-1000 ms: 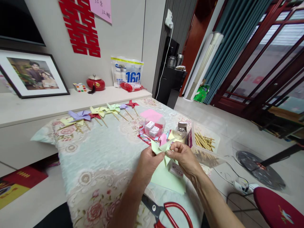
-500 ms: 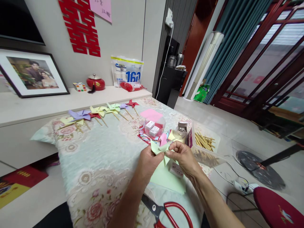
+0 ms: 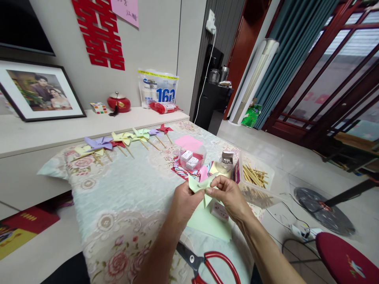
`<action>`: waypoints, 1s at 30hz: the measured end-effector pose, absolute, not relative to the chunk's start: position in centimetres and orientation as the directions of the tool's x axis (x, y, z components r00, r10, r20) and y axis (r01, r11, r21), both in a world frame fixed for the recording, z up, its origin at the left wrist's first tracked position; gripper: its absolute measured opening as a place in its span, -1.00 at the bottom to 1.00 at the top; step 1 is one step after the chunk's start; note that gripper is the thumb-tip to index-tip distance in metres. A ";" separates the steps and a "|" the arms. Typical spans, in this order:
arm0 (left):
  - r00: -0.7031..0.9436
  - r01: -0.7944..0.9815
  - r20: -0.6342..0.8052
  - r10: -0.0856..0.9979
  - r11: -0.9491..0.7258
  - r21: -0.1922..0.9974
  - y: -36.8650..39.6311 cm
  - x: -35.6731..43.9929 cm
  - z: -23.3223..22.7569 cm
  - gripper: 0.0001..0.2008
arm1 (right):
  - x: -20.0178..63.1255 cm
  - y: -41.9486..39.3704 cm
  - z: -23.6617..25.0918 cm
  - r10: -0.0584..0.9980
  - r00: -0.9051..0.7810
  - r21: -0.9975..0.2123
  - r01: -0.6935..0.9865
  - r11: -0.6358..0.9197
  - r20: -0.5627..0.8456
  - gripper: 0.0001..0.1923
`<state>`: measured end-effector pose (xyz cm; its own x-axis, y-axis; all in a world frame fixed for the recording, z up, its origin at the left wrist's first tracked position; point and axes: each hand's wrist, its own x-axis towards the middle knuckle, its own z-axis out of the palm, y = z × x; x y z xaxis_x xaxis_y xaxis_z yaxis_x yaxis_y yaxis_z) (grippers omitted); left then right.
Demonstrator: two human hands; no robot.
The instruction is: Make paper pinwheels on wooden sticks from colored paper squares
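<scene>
My left hand and my right hand both pinch a light green folded paper pinwheel above the table, fingertips meeting at its middle. Under the hands lies a light green paper sheet with a small white box on it. Red-handled scissors lie at the near table edge. A row of several finished paper pinwheels on sticks lies along the far side of the floral tablecloth.
A clear tub of wooden sticks stands right of my hands. Beyond them are a round clear container with small white boxes, pink paper and a small jar of pins. A fan base and red stool stand on the floor right.
</scene>
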<state>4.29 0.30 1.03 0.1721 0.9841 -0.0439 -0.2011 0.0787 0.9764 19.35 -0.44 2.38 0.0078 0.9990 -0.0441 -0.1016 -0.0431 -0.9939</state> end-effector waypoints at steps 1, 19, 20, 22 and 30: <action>0.167 -0.187 -0.046 0.985 0.077 0.979 0.3 4.3 1.0 -0.80 | 19.3 -0.5 2.4 0.999 0.011 -0.995 -0.096 -0.042 -0.044 -0.60; 0.151 -0.182 -0.063 0.986 0.090 0.979 0.6 4.4 0.8 -0.77 | 19.2 -0.3 1.8 0.998 0.058 -0.998 -0.051 -0.030 -0.033 -0.63; 0.151 -0.184 -0.062 0.987 0.089 0.979 0.6 4.5 0.7 -0.77 | 19.2 -0.3 1.8 0.997 0.062 -0.998 -0.054 -0.031 -0.034 -0.63; 0.139 -0.173 -0.061 0.988 0.085 0.981 0.7 4.5 0.5 -0.78 | 19.1 -0.3 1.9 0.997 0.064 -0.998 -0.061 -0.033 -0.037 -0.63; 0.196 -0.251 -0.081 0.977 0.130 0.959 0.5 4.6 0.2 -0.79 | 19.0 -0.4 2.0 0.998 0.059 -0.997 -0.071 -0.008 -0.012 -0.66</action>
